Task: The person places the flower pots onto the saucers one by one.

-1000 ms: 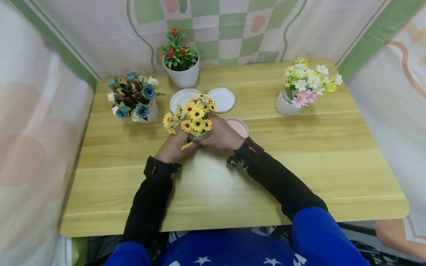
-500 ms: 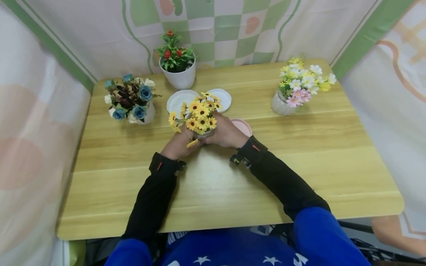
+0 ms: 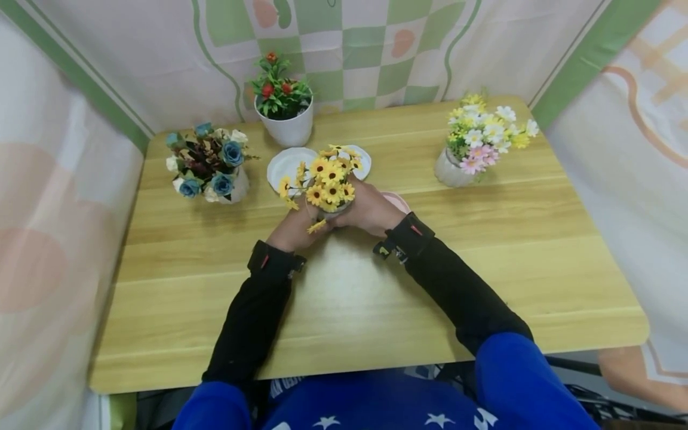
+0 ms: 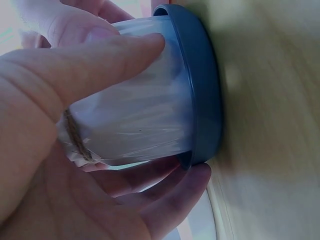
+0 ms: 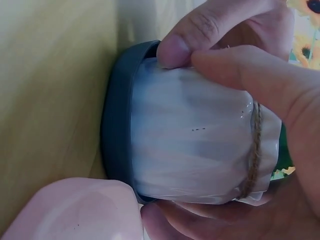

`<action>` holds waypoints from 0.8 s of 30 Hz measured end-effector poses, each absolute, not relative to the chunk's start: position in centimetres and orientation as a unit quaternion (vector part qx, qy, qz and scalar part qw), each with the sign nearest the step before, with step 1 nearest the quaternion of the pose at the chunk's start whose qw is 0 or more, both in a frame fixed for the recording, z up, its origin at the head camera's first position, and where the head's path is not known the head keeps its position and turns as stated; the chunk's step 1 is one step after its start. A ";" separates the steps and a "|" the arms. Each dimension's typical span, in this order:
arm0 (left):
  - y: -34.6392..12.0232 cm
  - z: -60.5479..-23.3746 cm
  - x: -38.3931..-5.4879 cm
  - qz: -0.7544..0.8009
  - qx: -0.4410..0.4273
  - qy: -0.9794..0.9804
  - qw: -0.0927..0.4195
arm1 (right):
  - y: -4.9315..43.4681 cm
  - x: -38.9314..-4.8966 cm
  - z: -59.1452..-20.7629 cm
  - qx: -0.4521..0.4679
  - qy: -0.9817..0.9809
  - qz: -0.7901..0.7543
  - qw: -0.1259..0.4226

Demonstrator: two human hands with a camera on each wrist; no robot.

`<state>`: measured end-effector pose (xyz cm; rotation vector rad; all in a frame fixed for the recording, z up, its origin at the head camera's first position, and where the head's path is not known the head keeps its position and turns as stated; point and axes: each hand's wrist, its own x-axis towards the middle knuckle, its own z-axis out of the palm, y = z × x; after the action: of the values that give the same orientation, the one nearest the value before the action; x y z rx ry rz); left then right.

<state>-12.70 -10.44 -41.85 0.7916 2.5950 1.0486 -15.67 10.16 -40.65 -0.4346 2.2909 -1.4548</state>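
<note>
Yellow daisy-like flowers (image 3: pixel 332 179) grow from a pale ceramic pot (image 4: pixel 135 120) with twine (image 5: pixel 256 145) tied round its neck. The pot's base sits inside a dark blue saucer (image 5: pixel 117 120), whose underside is right at the tabletop. My left hand (image 3: pixel 295 226) grips the pot from the left, thumb along its wall and fingertips by the saucer's rim in the left wrist view. From the other side my right hand (image 3: pixel 371 208) holds the same pot, its thumb meeting another fingertip near the saucer. In the head view the flowers hide most of the pot and the saucer.
A pink saucer (image 3: pixel 396 201) lies just beyond my right hand. Two white saucers (image 3: pixel 287 166) are behind the flowers. A blue-rose pot (image 3: pixel 236 186) stands left, a red-flowered pot (image 3: pixel 287 124) at the back, and a white-and-pink flower pot (image 3: pixel 450 170) to the right.
Both hands and the yellow-flowered pot have shifted slightly right across the table, covering more of the pink saucer. My grip looks the same. The head view has turned a little.
</note>
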 end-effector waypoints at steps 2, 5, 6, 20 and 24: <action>-10.3 -41.8 -12.8 0.353 0.267 0.888 0.121 | 10.2 -15.8 -40.7 -0.140 0.816 -0.522 0.205; -10.2 -41.8 -13.0 0.350 0.263 0.891 0.124 | 10.4 -16.1 -40.8 -0.136 0.833 -0.497 0.201; -10.2 -41.8 -13.1 0.350 0.264 0.891 0.122 | 10.5 -16.2 -40.8 -0.139 0.840 -0.487 0.197; -9.6 -42.0 -13.9 0.377 0.284 0.874 0.111 | 10.4 -15.8 -40.6 -0.101 0.841 -0.503 0.170; -9.4 -41.9 -14.1 0.372 0.294 0.873 0.111 | 10.4 -15.7 -40.6 -0.110 0.836 -0.514 0.154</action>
<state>-14.15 -9.41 -41.93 0.8640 2.5652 1.0936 -15.71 10.37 -40.60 -0.3148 2.3969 -1.4741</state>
